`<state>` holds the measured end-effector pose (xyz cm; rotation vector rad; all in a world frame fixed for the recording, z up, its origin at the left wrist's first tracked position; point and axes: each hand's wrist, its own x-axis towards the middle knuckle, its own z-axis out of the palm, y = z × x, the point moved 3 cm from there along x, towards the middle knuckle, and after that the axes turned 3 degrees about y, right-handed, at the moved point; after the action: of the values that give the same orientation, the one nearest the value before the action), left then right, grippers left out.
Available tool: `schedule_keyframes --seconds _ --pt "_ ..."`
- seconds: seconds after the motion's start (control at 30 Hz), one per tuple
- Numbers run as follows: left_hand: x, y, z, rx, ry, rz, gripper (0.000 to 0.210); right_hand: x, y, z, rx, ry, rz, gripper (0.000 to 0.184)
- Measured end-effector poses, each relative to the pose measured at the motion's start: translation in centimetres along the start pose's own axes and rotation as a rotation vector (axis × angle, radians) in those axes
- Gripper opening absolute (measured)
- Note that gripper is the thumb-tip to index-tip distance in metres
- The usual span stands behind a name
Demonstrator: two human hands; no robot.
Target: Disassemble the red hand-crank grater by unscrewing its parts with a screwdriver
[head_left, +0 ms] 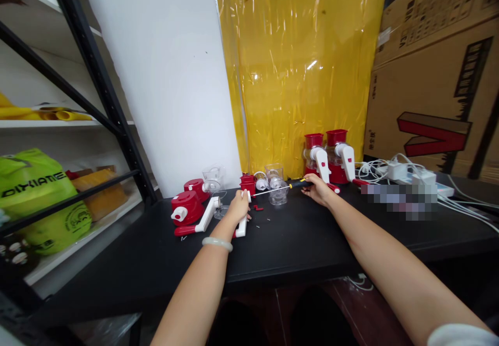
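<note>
Two hands at work: my right hand [319,191] grips the screwdriver [299,183] by its handle, shaft slanting left over the black table [296,250], tip near my left hand [237,208], which clasps a white crank [242,227]; tip contact I can't tell.

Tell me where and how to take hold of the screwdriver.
Probably best by the thick black-and-yellow handle, coming from the right, where the right hand holds it. The screwdriver points left, its thin shaft reaching toward the left hand and offering little to grip.
</note>
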<state>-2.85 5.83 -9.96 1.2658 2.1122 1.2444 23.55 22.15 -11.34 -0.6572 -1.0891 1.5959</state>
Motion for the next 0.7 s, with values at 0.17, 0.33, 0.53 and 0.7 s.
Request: schedule_keyframes --seconds 0.17,0.33,0.53,0.7 --pt "0.1 -0.09 -0.09 -0.003 0.001 0.005 0.038 0.28 0.34 0.05 -0.082 0.06 0.041 0.024" --pt "0.03 0.03 -0.16 0.002 0.002 -0.012 0.039 0.47 0.79 -0.03 -0.212 0.054 0.007 0.032" --pt "-0.27 0.3 -0.1 -0.003 0.003 -0.009 0.036 0.35 0.67 0.01 -0.089 0.056 -0.015 0.024" --pt "-0.21 0.21 -0.01 -0.006 0.005 -0.008 0.035 0.05 0.23 0.14 -0.012 0.056 0.006 0.021"
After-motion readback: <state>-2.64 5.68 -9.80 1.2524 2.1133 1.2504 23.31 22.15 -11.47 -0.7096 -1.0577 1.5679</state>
